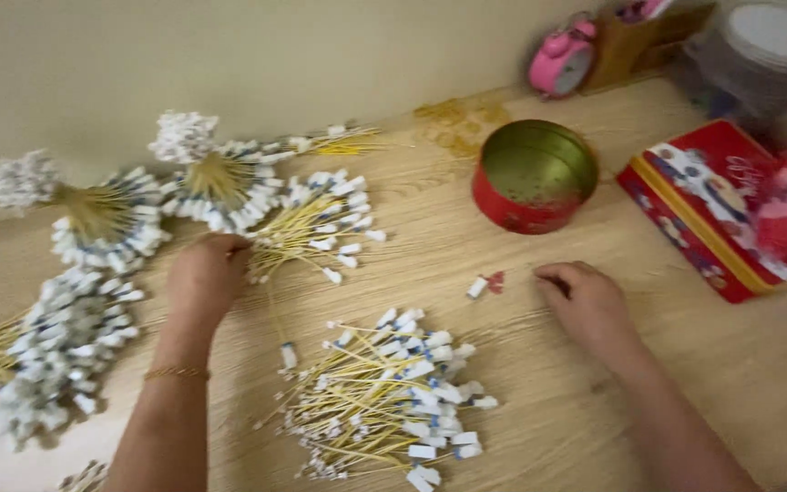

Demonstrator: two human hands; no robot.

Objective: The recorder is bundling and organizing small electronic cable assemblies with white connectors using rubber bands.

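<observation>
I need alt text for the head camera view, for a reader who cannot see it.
Two bare hands rest on a wooden table: the left hand grips a bundle of thin yellow sticks with white tags, and the right hand lies closed beside a loose white tag. An open red tin stands behind.

You are at a home desk: beyond your right hand (585, 305) stand a pink alarm clock (561, 60), a round red tin (533, 176) and a biscuit box (717, 205).
</observation>
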